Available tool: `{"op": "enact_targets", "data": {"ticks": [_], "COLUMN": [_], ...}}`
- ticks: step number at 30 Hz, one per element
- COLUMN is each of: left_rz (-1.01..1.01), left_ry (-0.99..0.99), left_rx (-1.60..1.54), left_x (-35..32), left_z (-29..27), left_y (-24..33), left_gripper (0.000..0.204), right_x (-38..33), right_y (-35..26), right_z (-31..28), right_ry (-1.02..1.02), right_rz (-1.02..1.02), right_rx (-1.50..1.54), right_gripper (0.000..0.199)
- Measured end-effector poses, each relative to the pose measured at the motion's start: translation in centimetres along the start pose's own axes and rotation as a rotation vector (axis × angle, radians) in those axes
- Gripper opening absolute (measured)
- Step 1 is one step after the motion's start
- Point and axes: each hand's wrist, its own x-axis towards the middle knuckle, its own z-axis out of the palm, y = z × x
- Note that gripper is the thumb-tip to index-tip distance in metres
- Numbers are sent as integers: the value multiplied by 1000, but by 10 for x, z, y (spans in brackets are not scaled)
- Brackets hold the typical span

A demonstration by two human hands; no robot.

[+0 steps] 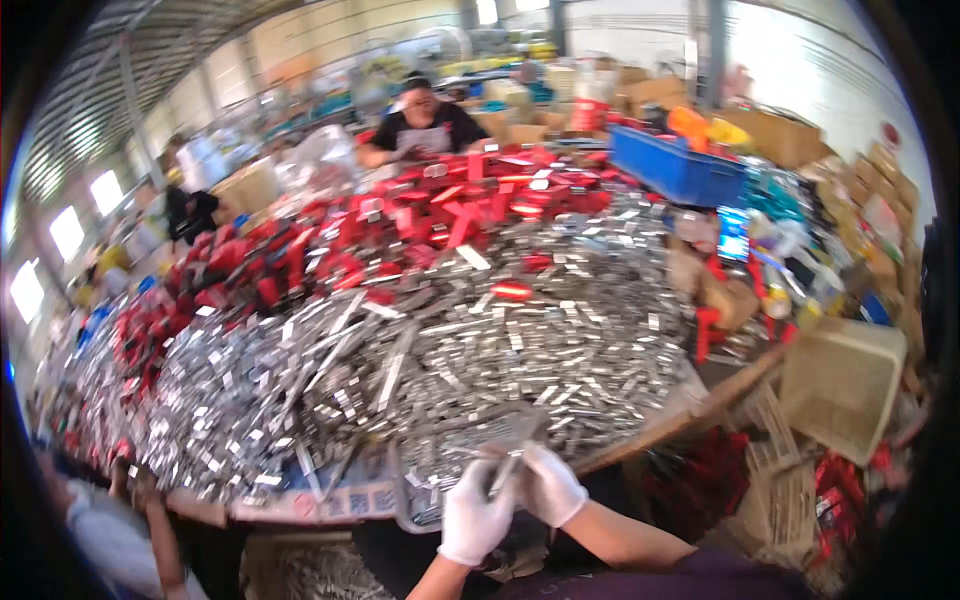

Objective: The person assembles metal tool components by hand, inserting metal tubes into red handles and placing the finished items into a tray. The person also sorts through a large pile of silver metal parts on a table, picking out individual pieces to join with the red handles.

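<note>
At the near edge of the heaped table, my left hand (pixel 478 512) and my right hand (pixel 550 486), both in white gloves, are close together. A slim shiny metal piece (pixel 503 476) stands up from the closed fingers of my left hand. Bent inward beside it, the right hand's fingers are closed too; what they hold is hidden by blur and by the glove. Just beyond the gloves spreads a large pile of small silver metal parts (pixel 500 350), some long strips among them. Left of my hands shows the pale rim of a tray (pixel 402 500).
Red pieces (pixel 430 205) cover the pile's far side, where a co-worker (pixel 450 125) sits. Another person's arm (pixel 160 540) reaches in at the left. A blue bin (pixel 680 168), a lit phone (pixel 733 235) and a cream tub (pixel 845 390) are on the right.
</note>
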Motion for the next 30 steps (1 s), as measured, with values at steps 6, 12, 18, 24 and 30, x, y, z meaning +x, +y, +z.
{"op": "enact_targets", "data": {"ticks": [6,12,18,24,30], "left_rz": [29,89,93,160,181], "left_ry": [-166,-142,-49,27,149], "left_rx": [-78,594,553,584,586], "left_x": [9,6,15,30,35], "left_z": [13,-7,8,10,-5], "left_y": [-29,-68,-86,-88,-75], "left_gripper": [32,12,13,12,20], "right_x": [-7,13,14,12,17], "right_y": [-23,-4,-3,-7,-7], "right_z": [4,-9,-16,-20,-17], "right_ry": [252,476,343,307,250], "right_rz": [-196,-223,-48,64,155], "right_rx": [-120,-141,-254,-304,-243], "right_gripper": [38,34,34,35,42]}}
